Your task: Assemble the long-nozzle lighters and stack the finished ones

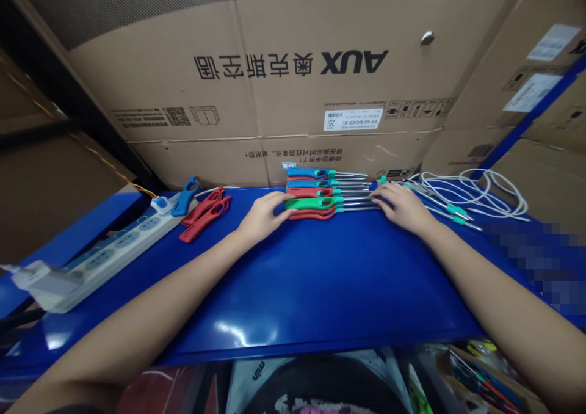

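A stack of long-nosed lighters lies on the blue table, handles to the left and metal tubes to the right. Among them are a blue lighter (pixel 304 173), a red lighter (pixel 309 192) and a green lighter (pixel 311 203). My left hand (pixel 265 215) pinches the handle end of the green lighter between thumb and fingers. At the tube ends, my right hand (pixel 400 206) has its thumb and fingers closed around the tips. Loose metal tubes with green parts (pixel 458 212) lie right of my right hand.
A power strip (pixel 128 243) with plugs runs along the left side. Red handles (pixel 204 218) and a blue handle (pixel 187 195) lie by it. A coiled white cable (pixel 499 188) rests at the right back. A large cardboard box (pixel 293 96) stands behind the blue table (pixel 293 292).
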A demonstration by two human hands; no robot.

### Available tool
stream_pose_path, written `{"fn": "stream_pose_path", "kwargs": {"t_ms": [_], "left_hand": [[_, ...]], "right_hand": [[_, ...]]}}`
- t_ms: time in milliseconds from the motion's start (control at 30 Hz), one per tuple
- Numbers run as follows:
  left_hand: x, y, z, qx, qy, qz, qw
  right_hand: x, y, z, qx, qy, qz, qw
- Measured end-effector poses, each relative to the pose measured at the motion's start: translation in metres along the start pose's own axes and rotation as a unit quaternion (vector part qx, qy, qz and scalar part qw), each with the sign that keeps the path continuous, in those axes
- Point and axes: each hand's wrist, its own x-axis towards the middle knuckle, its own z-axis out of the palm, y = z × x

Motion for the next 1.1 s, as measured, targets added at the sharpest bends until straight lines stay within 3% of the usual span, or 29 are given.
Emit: {"fn": "stream_pose_path", "kwargs": {"t_ms": [767,1100], "left_hand": [[-0.001,0.004,0.005,-0.041,0.010,-0.050,0.998],[0.000,0.005,0.007,-0.062,0.017,-0.069,0.996]], "right_hand": [[-0.007,0.007,0.005,-0.003,-0.062,0.026,0.998],[-0.006,0.009,0.008,0.010,-0.059,0.024,0.998]]}}
